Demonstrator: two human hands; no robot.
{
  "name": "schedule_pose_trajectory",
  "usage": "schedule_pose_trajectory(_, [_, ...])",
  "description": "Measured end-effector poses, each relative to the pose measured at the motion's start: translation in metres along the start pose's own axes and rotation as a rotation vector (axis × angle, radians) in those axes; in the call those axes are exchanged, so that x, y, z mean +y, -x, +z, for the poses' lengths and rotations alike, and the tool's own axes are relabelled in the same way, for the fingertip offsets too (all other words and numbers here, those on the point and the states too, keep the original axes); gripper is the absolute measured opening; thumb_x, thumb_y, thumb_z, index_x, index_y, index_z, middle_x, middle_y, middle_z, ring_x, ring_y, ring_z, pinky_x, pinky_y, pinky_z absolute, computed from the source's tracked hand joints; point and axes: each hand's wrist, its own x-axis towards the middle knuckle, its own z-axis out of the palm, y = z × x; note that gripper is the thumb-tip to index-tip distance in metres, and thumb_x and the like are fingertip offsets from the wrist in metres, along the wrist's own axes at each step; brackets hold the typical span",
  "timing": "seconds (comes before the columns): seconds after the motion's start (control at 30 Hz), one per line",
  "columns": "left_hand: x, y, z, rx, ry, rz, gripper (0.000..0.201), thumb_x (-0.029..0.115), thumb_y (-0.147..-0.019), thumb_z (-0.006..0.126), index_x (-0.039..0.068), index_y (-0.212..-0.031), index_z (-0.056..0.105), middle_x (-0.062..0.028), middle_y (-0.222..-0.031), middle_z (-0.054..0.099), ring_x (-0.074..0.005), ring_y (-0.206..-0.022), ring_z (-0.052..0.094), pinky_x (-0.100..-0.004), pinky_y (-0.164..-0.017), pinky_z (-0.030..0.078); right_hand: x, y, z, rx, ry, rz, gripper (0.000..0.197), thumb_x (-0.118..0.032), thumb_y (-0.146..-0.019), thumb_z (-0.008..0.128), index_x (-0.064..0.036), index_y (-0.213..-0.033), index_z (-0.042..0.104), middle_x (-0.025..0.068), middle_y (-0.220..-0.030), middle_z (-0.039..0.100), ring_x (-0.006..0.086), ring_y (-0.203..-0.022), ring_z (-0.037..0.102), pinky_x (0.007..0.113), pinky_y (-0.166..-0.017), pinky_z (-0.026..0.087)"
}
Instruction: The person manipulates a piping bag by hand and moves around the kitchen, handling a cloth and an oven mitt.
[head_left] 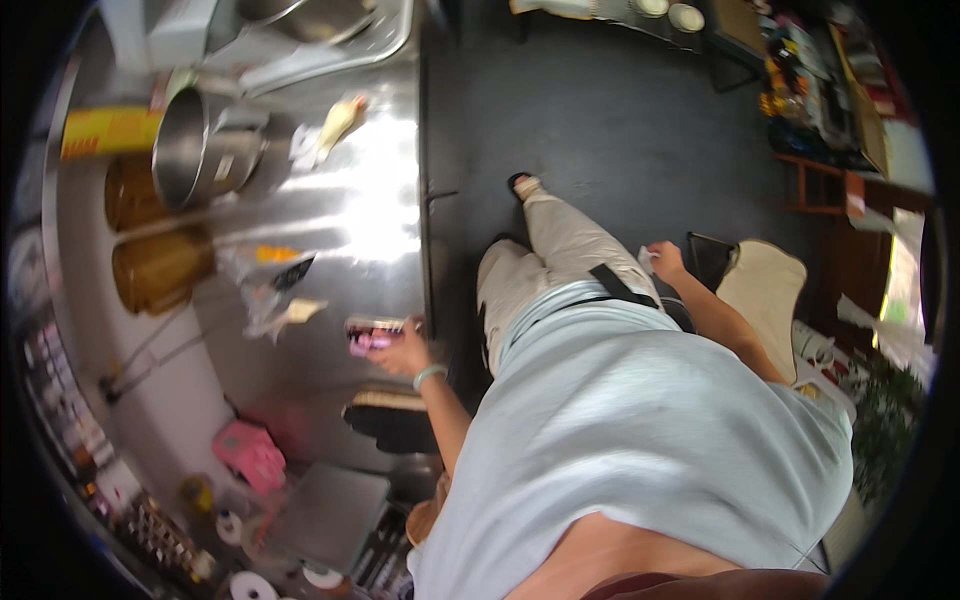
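My left hand (pixel 404 352), with a pale green bangle on its wrist, is closed around a phone (pixel 372 335) with a pinkish case, above the steel table's edge. Blur hides the finer detail. Down by my right hip, my right hand (pixel 670 262) is closed on a small crumpled white tissue (pixel 646 257). Closest to the left hand on the steel table (pixel 340 290) lie a clear plastic bag (pixel 258 290) and a dark, flat-lying thing with a tan edge (pixel 385 418) that I cannot make out.
A large steel pot (pixel 205 145), two amber containers (pixel 160 265) and a filled piping bag (pixel 340 122) are farther along the table. A pink thing (pixel 250 455) and a grey scale-like slab (pixel 330 515) stand nearer. A cream-covered chair (pixel 762 295) is at my right.
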Motion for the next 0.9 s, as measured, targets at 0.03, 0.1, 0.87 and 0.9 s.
schedule_pose_trajectory(0.03, [0.003,0.003,-0.003,0.007,0.038,0.075,0.107,0.040,-0.051,0.079,-0.007,-0.128,0.021,-0.0263,-0.113,0.046,-0.0428,-0.100,0.049,-0.0474,-0.088,0.039,0.010,0.012,0.009,0.009,0.015,-0.033,0.024,-0.003,-0.069,0.056,-0.0025,-0.090,0.066,0.0192,-0.091,0.063,0.0330,-0.089,0.060,0.037,-0.077,0.048])
schedule_pose_trajectory(0.1, [-0.001,0.004,-0.007,0.011,0.077,0.110,0.111,0.036,-0.048,0.081,-0.004,-0.130,0.017,-0.0302,-0.114,0.043,-0.0421,-0.105,0.046,-0.0477,-0.092,0.037,0.021,0.035,0.027,0.012,0.032,-0.017,0.025,-0.005,-0.068,0.057,-0.0020,-0.090,0.066,0.0186,-0.091,0.063,0.0322,-0.088,0.061,0.037,-0.077,0.048])
schedule_pose_trajectory(0.87, [-0.009,-0.285,0.006,-0.189,0.382,0.051,0.088,0.044,-0.061,0.076,-0.009,-0.120,0.037,-0.0253,-0.122,0.046,-0.0358,-0.113,0.046,-0.0378,-0.097,0.037,0.052,0.089,0.029,0.115,-0.041,0.044,0.026,-0.008,-0.073,0.061,0.0012,-0.097,0.063,0.0168,-0.095,0.064,0.0263,-0.091,0.062,0.032,-0.081,0.046])
schedule_pose_trajectory(0.9, [-0.004,-0.282,0.011,-0.140,0.347,0.037,0.091,0.042,-0.060,0.077,-0.009,-0.122,0.034,-0.0254,-0.121,0.047,-0.0357,-0.111,0.048,-0.0369,-0.097,0.037,0.054,0.093,0.026,0.139,-0.028,0.049,0.025,-0.008,-0.073,0.061,0.0010,-0.097,0.063,0.0168,-0.095,0.064,0.0270,-0.091,0.061,0.032,-0.081,0.046])
